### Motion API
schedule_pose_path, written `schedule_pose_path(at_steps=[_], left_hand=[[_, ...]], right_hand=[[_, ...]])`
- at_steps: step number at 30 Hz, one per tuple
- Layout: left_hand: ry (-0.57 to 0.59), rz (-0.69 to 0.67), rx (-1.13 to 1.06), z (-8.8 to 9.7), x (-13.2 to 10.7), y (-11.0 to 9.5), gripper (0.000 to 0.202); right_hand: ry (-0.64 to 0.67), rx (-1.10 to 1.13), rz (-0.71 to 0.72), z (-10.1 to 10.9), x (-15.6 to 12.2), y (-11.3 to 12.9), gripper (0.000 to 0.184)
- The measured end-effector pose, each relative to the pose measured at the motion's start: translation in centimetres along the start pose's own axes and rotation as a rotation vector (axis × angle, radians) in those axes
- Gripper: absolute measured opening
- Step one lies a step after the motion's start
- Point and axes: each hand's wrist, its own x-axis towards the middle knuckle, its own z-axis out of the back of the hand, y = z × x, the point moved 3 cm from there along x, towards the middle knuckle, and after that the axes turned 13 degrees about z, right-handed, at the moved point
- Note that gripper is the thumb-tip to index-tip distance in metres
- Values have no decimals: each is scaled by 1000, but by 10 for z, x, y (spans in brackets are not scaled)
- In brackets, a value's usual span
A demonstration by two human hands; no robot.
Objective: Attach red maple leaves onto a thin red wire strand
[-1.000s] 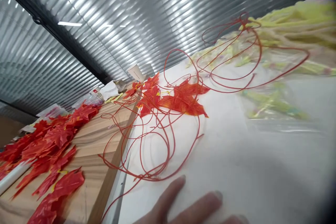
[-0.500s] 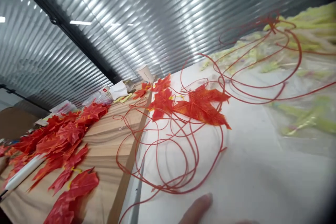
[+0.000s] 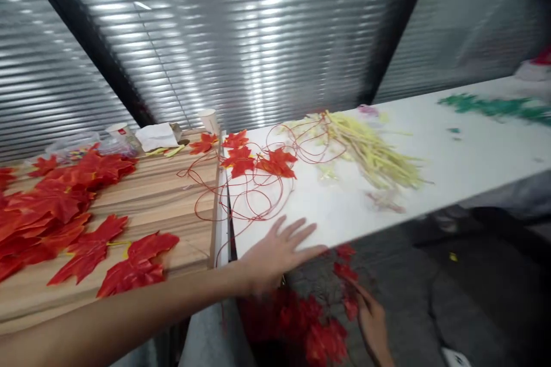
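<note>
My left hand is open over the front edge of the white table, palm down with its fingers spread. Beyond its fingertips lies a loose tangle of thin red cord with red artificial maple leaves at its far side. Below the table edge, my right hand is closed at the fingertips on a strand of red maple leaves, slightly blurred. More red leaves hang in a dim bunch between the hands, above the floor; their lower part is cut off.
On the wooden table at left lies a pile of red leaves, with paper cups and plastic bags behind. The white table carries a bundle of yellow strips and a green garland. A corrugated wall stands behind.
The view has drawn back and levelled out, so both tables show more widely. My left hand is now fully in view, and my right hand has appeared below the table with leaves.
</note>
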Motion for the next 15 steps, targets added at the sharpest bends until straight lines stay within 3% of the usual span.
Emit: schedule_pose_path(at_steps=[3, 8, 12, 15], left_hand=[[-50, -15, -28, -1, -3, 1, 91], [-97, -105, -186, 5, -15, -6, 58], [-36, -137, -591, 25, -39, -25, 83], [28, -135, -886, 46, -67, -33, 57]], right_hand=[[-45, 138, -6, 28, -15, 44, 42], [119, 170, 217, 47, -21, 179, 44], [137, 220, 402, 42, -19, 284, 35], [144, 287, 608, 28, -17, 356, 28]])
